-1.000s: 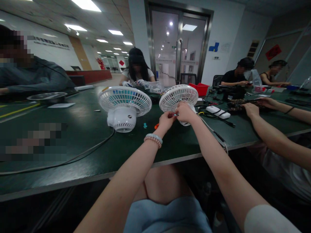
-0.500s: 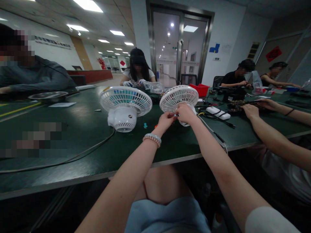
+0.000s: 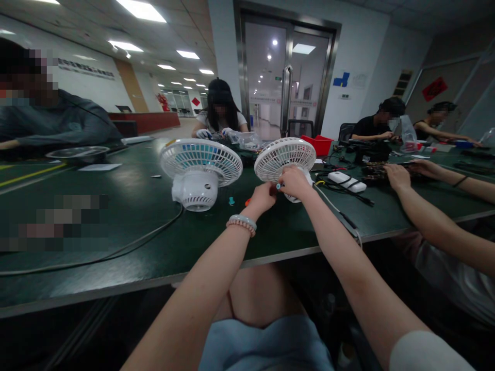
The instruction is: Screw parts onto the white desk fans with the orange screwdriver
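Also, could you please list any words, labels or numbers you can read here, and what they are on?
None can be read.
Dark lettering on the left wall: too blurred.
Red sign on the right wall: its mark is illegible.
Red diamond sign down the corridor: too small.
Fans: no visible label.

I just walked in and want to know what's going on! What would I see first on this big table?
Two white fans stand out on the dark green table. The right fan is in the middle, with the left hand and the right hand meeting at its near edge around a small blue-tipped part. The left fan stands untouched beside it, its grey cord trailing left.
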`<state>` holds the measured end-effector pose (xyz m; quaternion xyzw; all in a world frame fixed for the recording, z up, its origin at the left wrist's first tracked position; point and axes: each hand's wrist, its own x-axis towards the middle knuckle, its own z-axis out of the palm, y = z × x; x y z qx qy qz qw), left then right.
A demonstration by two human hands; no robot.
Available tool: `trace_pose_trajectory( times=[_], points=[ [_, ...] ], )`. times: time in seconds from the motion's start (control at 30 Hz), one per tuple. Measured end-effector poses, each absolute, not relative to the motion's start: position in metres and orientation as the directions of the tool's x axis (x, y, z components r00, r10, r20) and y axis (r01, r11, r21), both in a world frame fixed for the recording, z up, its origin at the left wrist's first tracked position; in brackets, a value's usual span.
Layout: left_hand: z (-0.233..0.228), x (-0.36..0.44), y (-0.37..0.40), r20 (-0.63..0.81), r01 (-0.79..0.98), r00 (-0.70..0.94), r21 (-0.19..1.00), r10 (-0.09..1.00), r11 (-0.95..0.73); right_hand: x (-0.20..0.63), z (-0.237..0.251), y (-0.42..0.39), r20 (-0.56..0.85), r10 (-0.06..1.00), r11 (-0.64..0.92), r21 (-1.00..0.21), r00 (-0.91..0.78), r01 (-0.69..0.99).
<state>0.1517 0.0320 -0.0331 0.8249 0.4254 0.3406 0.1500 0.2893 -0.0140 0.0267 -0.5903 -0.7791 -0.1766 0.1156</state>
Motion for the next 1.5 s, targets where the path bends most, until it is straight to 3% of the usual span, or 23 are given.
trace_pose_trajectory(
  times=[0.07, 0.13, 0.73, 0.9, 1.1, 1.5],
  points=[
    [-0.034, 0.15, 0.031, 0.399, 0.659, 0.49, 0.411, 0.775, -0.629, 0.289, 0.027, -0.014, 0.395, 0.877, 0.235, 0.145, -0.274, 0.961],
    [-0.034, 0.149, 0.03, 0.337, 0.698, 0.519, 0.364, 0.786, -0.617, 0.288, 0.027, -0.015, 0.397, 0.877, 0.231, 0.146, -0.27, 0.962],
    [-0.025, 0.143, 0.022, 0.241, 0.733, 0.603, 0.21, 0.761, -0.647, 0.285, 0.03, -0.017, 0.365, 0.896, 0.207, 0.159, -0.253, 0.965],
    [-0.023, 0.145, 0.02, 0.367, 0.74, 0.52, 0.258, 0.771, -0.621, 0.284, 0.03, -0.018, 0.377, 0.892, 0.204, 0.163, -0.252, 0.965],
    [-0.018, 0.145, 0.018, 0.653, 0.628, 0.434, 0.274, 0.62, -0.728, 0.284, 0.029, -0.016, 0.396, 0.879, 0.211, 0.176, -0.265, 0.962],
    [-0.015, 0.148, 0.013, 0.665, 0.573, 0.406, 0.35, 0.627, -0.741, 0.283, 0.029, -0.016, 0.364, 0.895, 0.187, 0.214, -0.256, 0.959]
  ],
)
